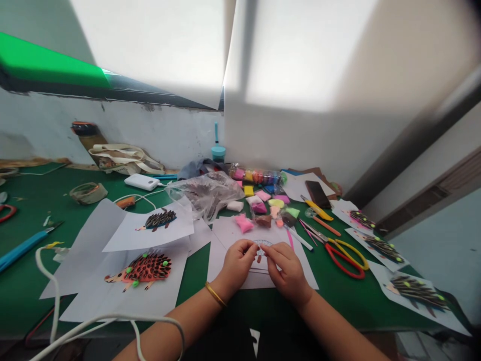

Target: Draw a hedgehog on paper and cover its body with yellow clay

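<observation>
My left hand [239, 261] and my right hand [288, 269] meet fingertip to fingertip above a white sheet of paper [221, 250]. Both are closed in a pinch; whatever lies between the fingers is too small to make out. Beneath them, partly covered, is a drawing [259, 259] with a rounded blue-lined outline and a brown leg-like mark. Just beyond the fingers lie a pink packet of modelling clay [244, 223] and a brown packet [262, 220]. A white pen [302, 239] rests on the sheet's right side.
Red-and-yellow scissors [345, 257], a yellow cutter [318, 210] and a phone [317, 193] lie to the right. Hedgehog pictures sit on both sides, including a red one [146, 269]. A white cable [112, 317] loops across the front left. Behind is a crumpled plastic bag [206, 193].
</observation>
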The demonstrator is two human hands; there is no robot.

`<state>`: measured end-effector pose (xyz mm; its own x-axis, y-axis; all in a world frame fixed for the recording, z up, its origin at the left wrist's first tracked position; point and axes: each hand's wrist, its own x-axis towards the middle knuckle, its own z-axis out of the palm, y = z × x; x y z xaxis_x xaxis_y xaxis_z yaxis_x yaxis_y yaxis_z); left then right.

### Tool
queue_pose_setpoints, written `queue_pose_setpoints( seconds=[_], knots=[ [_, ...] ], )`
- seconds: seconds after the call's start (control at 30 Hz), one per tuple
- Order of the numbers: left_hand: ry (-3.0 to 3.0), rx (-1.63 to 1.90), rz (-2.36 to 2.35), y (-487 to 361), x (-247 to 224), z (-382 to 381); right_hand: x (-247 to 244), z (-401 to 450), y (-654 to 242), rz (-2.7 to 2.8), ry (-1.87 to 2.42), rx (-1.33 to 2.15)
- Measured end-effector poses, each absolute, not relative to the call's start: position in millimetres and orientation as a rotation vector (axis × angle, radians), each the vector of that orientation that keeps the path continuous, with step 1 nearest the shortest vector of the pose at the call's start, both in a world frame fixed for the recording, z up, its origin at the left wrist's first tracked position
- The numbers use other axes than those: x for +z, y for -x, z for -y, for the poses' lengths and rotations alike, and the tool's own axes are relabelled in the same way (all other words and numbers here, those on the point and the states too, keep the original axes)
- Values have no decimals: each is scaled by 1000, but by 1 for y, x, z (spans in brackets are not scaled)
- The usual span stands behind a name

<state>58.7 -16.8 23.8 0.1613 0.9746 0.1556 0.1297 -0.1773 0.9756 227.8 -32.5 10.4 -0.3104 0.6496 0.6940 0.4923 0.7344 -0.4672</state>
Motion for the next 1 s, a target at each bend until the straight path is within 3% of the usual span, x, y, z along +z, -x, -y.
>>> queue_pose_setpoints(
  seconds=[1.0],
  knots=[
    [-1632,1125,-1071,-62,21,20,16,34,-228,1872,854,388]
  ],
)
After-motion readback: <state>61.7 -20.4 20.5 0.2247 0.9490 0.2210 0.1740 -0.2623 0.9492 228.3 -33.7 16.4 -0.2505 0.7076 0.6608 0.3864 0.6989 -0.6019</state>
